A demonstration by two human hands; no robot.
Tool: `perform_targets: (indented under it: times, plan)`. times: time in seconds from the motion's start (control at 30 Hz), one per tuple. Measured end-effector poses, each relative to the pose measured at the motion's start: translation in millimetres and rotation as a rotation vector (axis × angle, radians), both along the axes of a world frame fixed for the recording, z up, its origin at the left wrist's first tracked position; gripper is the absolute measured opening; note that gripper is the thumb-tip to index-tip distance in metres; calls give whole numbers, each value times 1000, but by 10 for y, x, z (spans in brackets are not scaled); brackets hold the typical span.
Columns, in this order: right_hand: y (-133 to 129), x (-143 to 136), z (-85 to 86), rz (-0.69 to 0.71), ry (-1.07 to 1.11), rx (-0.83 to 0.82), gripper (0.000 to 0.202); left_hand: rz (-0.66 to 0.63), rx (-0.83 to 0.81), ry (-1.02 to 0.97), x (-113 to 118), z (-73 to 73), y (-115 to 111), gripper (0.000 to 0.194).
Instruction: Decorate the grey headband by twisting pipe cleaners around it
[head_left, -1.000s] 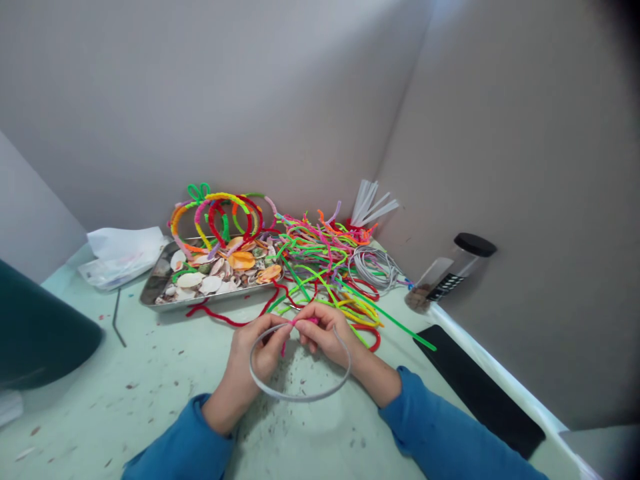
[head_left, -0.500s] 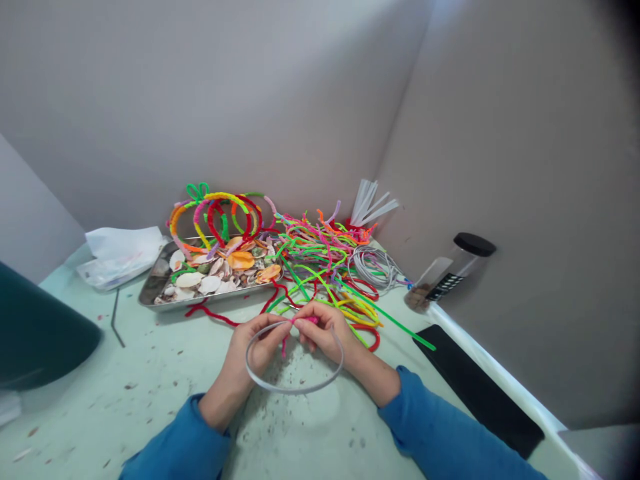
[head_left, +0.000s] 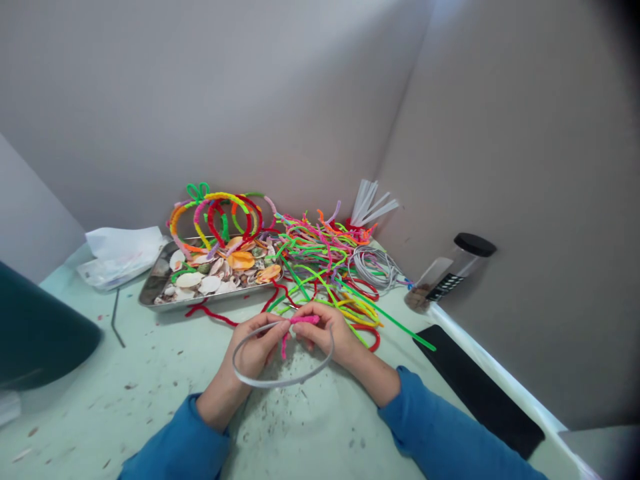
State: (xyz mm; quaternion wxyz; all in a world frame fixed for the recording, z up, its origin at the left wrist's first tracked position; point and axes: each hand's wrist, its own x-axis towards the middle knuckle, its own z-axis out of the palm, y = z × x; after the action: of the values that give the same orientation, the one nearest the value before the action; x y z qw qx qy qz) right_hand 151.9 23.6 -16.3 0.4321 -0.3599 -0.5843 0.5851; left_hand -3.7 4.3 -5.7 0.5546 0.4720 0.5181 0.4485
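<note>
A thin grey hoop [head_left: 280,383] hangs between my hands, its lower curve toward me above the table. A pink pipe cleaner [head_left: 306,320] is wrapped on the hoop's upper part, and a short end of it dangles between my hands. My left hand [head_left: 253,347] pinches the hoop just left of the pink part. My right hand [head_left: 325,333] has its thumb and fingers closed around the pink pipe cleaner, close beside the left fingertips.
Behind my hands lie a metal tray [head_left: 200,303] of shells, wrapped colourful hoops [head_left: 225,197] and a heap of pipe cleaners [head_left: 325,247]. At right are a jar [head_left: 453,270] and a black strip [head_left: 480,387]; a dark green object [head_left: 40,333] stands left.
The grey hoop has shifted slightly left and up at its lower curve. More of the pink pipe cleaner shows at my right fingertips.
</note>
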Motion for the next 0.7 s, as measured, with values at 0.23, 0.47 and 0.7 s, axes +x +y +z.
perform_targets:
  times: [0.23,0.47,0.7]
  plan:
    - [26,9,-70,-36,-92,124,22,-25,-32,10,-6,-9,-19,33]
    - [16,6,-16,-69,-175,208,13,-93,-40,81,-8,120,-94,35]
    - [-10,8,-2,-48,-187,192,14,-153,-24,39,-49,12,-61,36]
